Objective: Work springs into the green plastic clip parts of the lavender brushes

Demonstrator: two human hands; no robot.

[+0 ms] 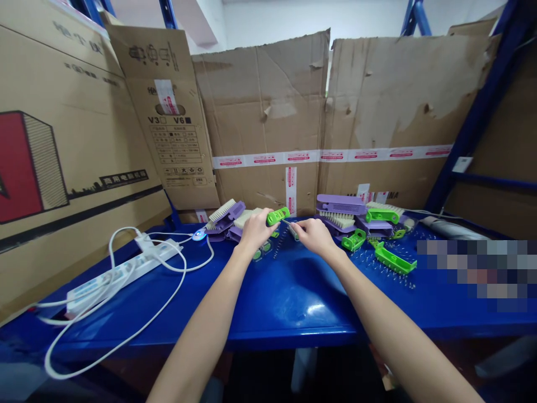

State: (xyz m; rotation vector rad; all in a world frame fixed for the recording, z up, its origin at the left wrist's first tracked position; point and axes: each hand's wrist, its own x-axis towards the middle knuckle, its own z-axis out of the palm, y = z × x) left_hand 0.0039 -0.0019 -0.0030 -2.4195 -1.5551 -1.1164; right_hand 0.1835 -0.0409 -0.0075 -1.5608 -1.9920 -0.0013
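Note:
My left hand (256, 229) is closed on a small green plastic part (278, 216), held above the back of the blue table. Close to its right, my right hand (314, 235) pinches a thin metal tool (287, 223) whose tip points at the green part. Purple brush pieces with pale bristles (226, 217) lie to the left of my left hand. More purple pieces (340, 205) are stacked behind my right hand, with a green piece (382, 216) on them. A long green part (394, 259) rests farther right among scattered small screws.
A white power strip (121, 277) with looping white cables lies on the left of the blue table (293, 313). Cardboard sheets (260, 112) stand along the back, and a large printed box is at the left. A blue metal post (465, 117) rises at the right.

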